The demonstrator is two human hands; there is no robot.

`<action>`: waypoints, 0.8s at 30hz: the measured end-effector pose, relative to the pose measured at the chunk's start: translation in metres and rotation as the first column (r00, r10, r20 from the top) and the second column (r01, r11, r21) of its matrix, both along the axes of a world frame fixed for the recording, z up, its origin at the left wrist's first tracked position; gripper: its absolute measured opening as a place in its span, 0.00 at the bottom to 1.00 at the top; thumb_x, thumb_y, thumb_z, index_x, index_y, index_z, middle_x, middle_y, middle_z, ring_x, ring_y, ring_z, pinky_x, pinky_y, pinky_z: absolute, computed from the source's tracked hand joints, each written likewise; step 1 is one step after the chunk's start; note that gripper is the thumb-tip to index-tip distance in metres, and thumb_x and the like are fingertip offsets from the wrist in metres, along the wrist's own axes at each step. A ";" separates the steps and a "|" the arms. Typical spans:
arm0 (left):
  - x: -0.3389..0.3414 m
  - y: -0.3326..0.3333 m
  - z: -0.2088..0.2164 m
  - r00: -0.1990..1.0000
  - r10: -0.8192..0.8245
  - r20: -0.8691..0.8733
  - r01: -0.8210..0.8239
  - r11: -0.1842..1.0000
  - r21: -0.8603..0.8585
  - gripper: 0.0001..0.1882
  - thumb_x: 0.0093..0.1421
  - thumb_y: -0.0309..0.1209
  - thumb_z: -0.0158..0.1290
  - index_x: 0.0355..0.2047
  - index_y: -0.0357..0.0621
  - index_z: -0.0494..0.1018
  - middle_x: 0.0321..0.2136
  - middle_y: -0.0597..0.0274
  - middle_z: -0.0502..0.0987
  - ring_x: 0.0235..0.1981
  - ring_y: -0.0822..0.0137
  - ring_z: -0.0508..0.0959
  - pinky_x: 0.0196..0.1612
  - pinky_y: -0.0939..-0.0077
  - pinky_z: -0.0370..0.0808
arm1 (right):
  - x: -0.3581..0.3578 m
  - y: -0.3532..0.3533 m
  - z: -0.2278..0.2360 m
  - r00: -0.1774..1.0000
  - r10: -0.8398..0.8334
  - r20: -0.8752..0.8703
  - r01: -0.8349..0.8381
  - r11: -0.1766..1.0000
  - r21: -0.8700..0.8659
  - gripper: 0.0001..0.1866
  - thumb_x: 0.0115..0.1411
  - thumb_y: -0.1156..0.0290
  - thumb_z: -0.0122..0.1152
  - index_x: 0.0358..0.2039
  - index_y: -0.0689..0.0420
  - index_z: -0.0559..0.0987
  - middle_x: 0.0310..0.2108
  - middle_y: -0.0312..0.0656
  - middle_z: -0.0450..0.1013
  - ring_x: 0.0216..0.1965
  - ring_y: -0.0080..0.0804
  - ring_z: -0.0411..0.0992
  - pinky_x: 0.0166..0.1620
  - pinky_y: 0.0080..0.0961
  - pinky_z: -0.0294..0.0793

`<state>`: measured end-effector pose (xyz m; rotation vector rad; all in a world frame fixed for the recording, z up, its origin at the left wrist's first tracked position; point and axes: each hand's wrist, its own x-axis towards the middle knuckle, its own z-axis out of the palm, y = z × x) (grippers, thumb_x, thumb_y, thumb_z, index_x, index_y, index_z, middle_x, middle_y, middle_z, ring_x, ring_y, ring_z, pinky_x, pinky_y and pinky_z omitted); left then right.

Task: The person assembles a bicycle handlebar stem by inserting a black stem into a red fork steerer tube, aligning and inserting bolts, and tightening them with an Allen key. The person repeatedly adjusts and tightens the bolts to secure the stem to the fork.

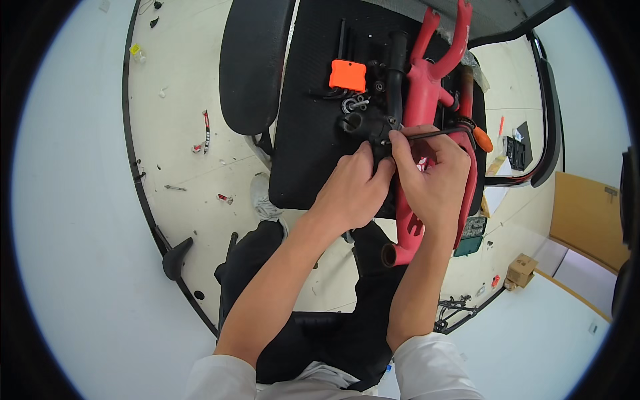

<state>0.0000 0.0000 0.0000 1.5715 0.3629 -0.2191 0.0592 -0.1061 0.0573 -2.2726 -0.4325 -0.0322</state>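
Note:
A black bicycle stem (363,123) with an open round clamp lies over the near part of a black chair seat (307,167). My left hand (357,183) is closed around its lower end, thumb and fingers pinching it. In my right hand (433,170) is a black L-shaped hex key (437,134), gripped between thumb and fingers, its short end out to the right. The other end meets the stem beside my thumb; the exact contact is hidden by my fingertips. Under and beside my right hand lies a pink-red bicycle frame (420,100).
An orange block (348,75), a black tube (397,73) and small metal parts (357,103) lie on the seat. An orange handle (483,140) shows at right. An armrest (257,67) rises at left. A saddle (177,259) and scattered bits are on the floor.

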 end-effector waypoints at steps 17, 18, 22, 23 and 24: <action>0.001 -0.006 0.001 1.000 -0.008 0.023 0.007 0.999 0.037 0.24 0.67 0.39 0.43 0.39 0.21 0.68 0.27 0.27 0.77 0.33 0.32 0.78 0.39 0.46 0.74 | -0.001 -0.023 -0.009 0.988 0.152 0.020 -0.153 0.978 0.144 0.05 0.52 0.80 0.67 0.31 0.66 0.83 0.28 0.45 0.80 0.29 0.32 0.80 0.36 0.22 0.77; 0.001 -0.006 0.001 1.000 -0.012 0.011 0.012 0.999 0.033 0.24 0.67 0.40 0.43 0.39 0.21 0.68 0.27 0.28 0.77 0.33 0.32 0.78 0.39 0.46 0.74 | 0.000 -0.024 -0.010 0.984 0.172 0.037 -0.176 0.975 0.133 0.05 0.52 0.80 0.67 0.31 0.66 0.83 0.28 0.45 0.80 0.29 0.32 0.80 0.36 0.22 0.77; 0.000 -0.004 0.002 1.000 -0.012 -0.002 0.012 1.000 0.020 0.24 0.67 0.40 0.43 0.39 0.20 0.68 0.26 0.29 0.77 0.33 0.34 0.79 0.38 0.47 0.75 | 0.002 -0.027 -0.012 0.979 0.199 0.050 -0.204 0.973 0.109 0.06 0.52 0.79 0.67 0.32 0.65 0.84 0.29 0.45 0.81 0.29 0.30 0.80 0.36 0.22 0.77; 0.000 -0.004 0.002 1.000 -0.007 0.004 0.007 1.000 0.018 0.25 0.67 0.40 0.43 0.39 0.20 0.68 0.26 0.29 0.77 0.33 0.34 0.79 0.38 0.47 0.75 | 0.002 -0.026 -0.012 0.981 0.192 0.040 -0.196 0.975 0.109 0.06 0.52 0.79 0.68 0.32 0.65 0.84 0.29 0.44 0.81 0.29 0.30 0.80 0.36 0.22 0.77; 0.000 -0.005 0.001 1.000 -0.004 -0.004 0.004 1.000 0.012 0.25 0.67 0.40 0.43 0.39 0.20 0.68 0.26 0.29 0.77 0.32 0.34 0.79 0.38 0.47 0.75 | 0.001 -0.025 -0.012 0.988 0.154 0.012 -0.154 0.980 0.126 0.05 0.52 0.78 0.68 0.31 0.65 0.84 0.28 0.44 0.81 0.29 0.29 0.80 0.35 0.22 0.76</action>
